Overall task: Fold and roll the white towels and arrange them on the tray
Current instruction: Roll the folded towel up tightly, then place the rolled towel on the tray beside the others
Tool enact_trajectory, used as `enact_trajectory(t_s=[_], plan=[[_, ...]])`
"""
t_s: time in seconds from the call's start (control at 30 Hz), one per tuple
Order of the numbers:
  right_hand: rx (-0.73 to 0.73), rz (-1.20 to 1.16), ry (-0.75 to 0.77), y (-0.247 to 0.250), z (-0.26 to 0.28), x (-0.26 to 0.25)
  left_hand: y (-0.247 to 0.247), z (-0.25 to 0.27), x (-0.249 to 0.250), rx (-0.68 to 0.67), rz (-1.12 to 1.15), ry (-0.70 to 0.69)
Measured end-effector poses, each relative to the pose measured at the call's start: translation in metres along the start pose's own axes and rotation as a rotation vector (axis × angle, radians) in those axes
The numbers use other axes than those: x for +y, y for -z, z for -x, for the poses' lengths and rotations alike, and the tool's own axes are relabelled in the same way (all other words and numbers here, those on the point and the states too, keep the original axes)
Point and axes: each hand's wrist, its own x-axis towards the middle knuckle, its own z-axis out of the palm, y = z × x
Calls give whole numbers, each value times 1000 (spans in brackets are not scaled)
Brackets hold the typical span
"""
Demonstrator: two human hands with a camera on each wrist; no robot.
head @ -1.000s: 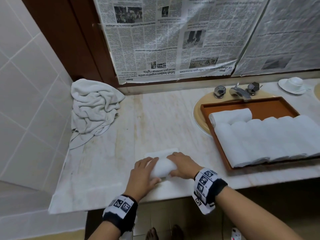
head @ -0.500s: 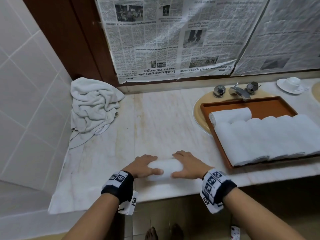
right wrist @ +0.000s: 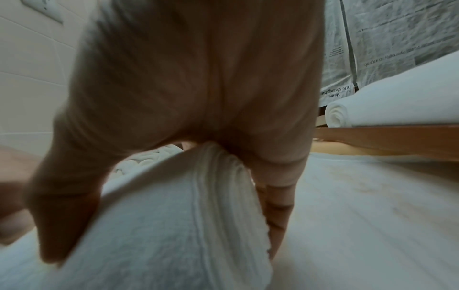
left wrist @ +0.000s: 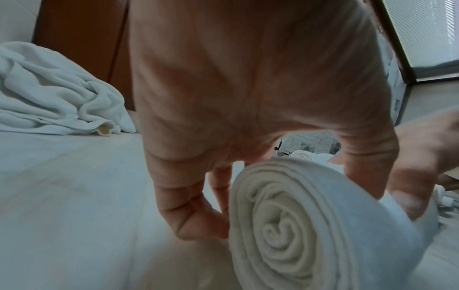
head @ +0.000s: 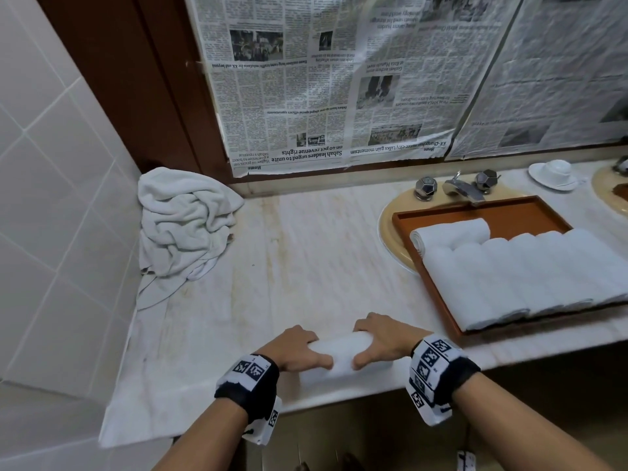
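Newspaper sheets (head: 326,79) cover the wall above the marble counter (head: 306,253). A faucet (head: 464,190) overhangs the sink (head: 390,229). A white cup (head: 555,173) (possibly inverted) stands far right.

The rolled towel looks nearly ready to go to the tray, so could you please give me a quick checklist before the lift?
1. Rolled towel wound tight: ok, spiral end looks even in the left wrist view.
2. Left hand grips its end: ok.
3. Right hand grips the other end: ok.
4. Loose outer edge tucked: cannot tell.
5. Bare space on the tray: ok, behind the rolls.
6. Path along the counter to the tray: ok.
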Motion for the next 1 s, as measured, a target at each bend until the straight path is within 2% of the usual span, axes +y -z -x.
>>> enact_trajectory(t_s=[0.2, 0.37, 0.53, 0.63, 0.8, 1.0], plan=[[51, -156, -6, 11, 16, 11, 7, -2, 3, 73, 93, -61], [194, -240, 15, 47, 30, 34, 28, -16, 22, 192, 249, -152], [386, -395, 55, 100, 44, 81, 60, -41, 67, 258, 423, -276], [478, -433, 93, 137, 46, 116, 79, -71, 108, 326, 461, -332], [573, -479, 176, 206, 40, 176, 105, -134, 177, 448, 501, -340], [588, -532, 189, 273, 10, 231, 126, -207, 230, 542, 532, -278]])
